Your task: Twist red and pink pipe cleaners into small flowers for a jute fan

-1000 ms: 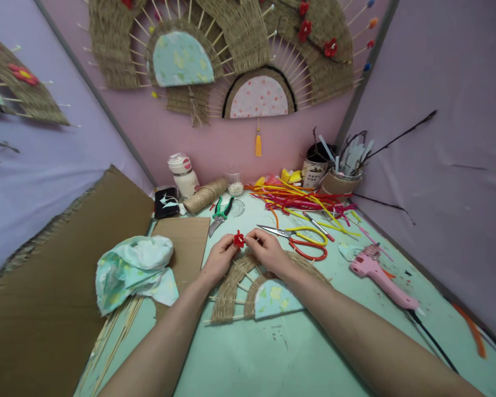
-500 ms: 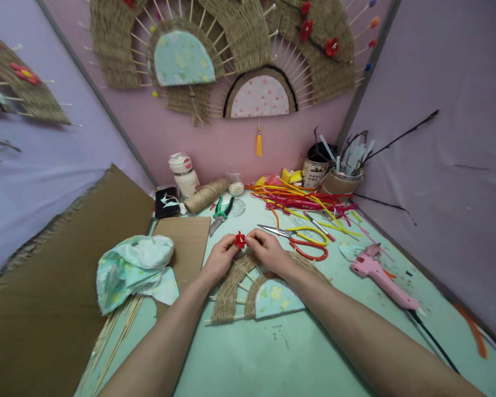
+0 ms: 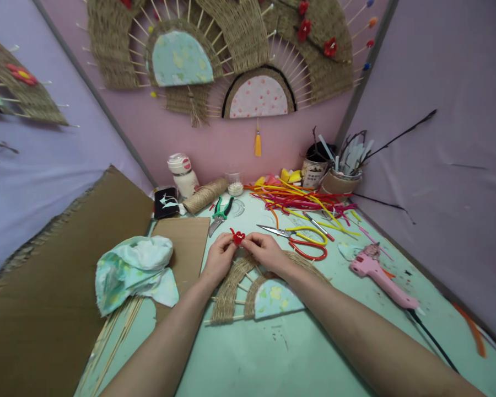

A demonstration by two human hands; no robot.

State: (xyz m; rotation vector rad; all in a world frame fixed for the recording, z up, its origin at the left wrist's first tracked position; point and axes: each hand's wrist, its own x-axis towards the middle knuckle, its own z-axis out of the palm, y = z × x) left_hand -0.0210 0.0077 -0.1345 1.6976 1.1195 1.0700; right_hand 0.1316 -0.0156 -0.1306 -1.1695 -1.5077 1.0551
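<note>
Head view. The left hand (image 3: 222, 255) and right hand (image 3: 269, 253) come together, fingertips pinching one red craft flower (image 3: 238, 238) from opposite sides, near the far edge of the woven twine fan (image 3: 224, 303).
Caution: excess pinch pressure could crush the flower; uneven pull could detach its pale centre. A dropped right wrist could shift the fan.
Count: hands, two; fan on table (image 3: 240, 358), one; scissors (image 3: 290, 234), one pair; pruning shears (image 3: 219, 215), one pair; pink glue gun (image 3: 382, 278), one; twine roll (image 3: 206, 196), one.

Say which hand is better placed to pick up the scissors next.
The right hand, probably: the scissors lie beside it, while the left hand is farther off, past the red flower.
</note>
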